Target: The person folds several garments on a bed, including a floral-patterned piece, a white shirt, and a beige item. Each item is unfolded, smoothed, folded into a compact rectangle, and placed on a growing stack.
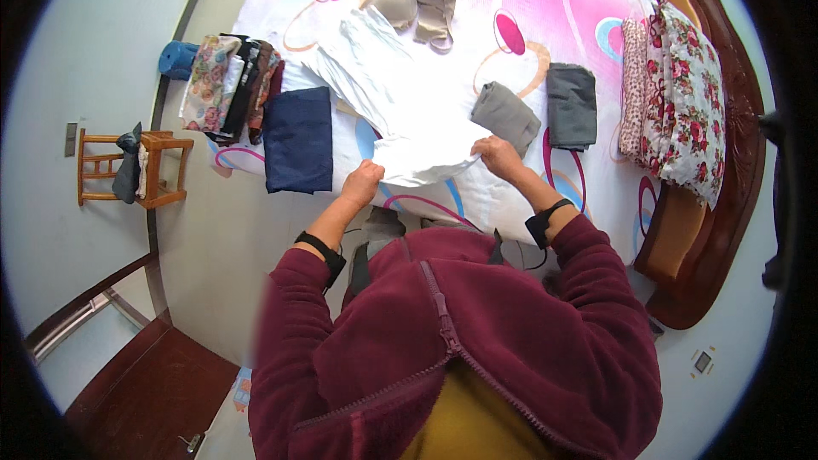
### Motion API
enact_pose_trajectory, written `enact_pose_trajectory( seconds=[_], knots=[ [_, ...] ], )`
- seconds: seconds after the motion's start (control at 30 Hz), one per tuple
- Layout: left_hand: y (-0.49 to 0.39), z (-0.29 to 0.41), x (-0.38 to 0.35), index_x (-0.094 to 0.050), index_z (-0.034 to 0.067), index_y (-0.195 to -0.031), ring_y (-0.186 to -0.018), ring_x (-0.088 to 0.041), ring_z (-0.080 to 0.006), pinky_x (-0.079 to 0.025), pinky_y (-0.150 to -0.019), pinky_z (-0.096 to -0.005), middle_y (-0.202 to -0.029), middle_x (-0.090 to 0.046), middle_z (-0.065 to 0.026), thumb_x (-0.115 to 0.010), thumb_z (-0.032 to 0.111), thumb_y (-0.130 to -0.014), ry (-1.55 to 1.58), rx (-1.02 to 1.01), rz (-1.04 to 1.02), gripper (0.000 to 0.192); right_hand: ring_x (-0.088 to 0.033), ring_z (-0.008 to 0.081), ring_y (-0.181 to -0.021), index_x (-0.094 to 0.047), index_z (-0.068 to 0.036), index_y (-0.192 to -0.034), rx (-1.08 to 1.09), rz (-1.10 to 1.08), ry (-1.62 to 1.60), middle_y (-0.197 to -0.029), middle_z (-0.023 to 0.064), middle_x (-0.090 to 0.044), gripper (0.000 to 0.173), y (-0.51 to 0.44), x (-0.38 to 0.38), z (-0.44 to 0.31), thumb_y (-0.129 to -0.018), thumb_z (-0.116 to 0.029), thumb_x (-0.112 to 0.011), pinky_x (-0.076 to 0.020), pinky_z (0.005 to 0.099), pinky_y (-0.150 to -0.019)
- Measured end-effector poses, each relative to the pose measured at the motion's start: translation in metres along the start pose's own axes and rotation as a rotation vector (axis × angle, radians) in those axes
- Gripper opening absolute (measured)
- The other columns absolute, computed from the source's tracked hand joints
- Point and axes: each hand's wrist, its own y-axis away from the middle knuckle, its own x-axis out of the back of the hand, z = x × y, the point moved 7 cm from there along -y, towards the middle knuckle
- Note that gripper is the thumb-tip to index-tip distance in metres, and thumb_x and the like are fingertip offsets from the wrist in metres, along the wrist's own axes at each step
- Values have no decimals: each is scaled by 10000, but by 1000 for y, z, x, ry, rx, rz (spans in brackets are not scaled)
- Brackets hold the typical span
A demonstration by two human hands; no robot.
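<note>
A white garment [425, 153] lies spread over the bed, its near edge drawn out between my two hands. My left hand [363, 183] pinches its left corner, and my right hand [500, 156] grips the right corner. Glare washes out much of the cloth, so its exact kind is hard to tell. Just beyond it rests a beige bra [409, 6]. A folded grey-brown garment [507, 116] sits close to my right hand, with a folded dark grey garment [571, 106] farther right. To the left of my left hand lies a folded navy garment [298, 140].
The bed [434, 204] has a patterned sheet and a carved wooden headboard [722, 217] at the right. Floral bedding [687, 102] is stacked there. Several folded clothes [230, 89] line the bed's left edge. A wooden chair [163, 166] with cloth on it stands left, near a blue object [177, 59].
</note>
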Motion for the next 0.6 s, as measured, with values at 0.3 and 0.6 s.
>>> enact_pose_trajectory(
  seconds=[0.3, 0.6],
  knots=[
    [6, -2, -75, -595, 52, -852, -959, -574, -314, -524, -783, -402, -920, -618, -107, -561, -1, -742, -173, 29, -366, 127, -626, 320, -868, -686, -105, -887, -176, -279, 42, -984, 88, -657, 201, 48, -139, 34, -771, -14, -549, -515, 414, -807],
    [-44, 27, -85, -634, 74, -867, -962, -597, -308, -523, -768, -397, -895, -638, -115, -595, 122, -786, -221, -70, -462, 102, -623, 357, -1013, -639, -100, -1101, -403, -509, 11, -1115, 157, -624, 292, 24, -158, 38, -823, -187, -614, -509, 448, -852]
  ],
)
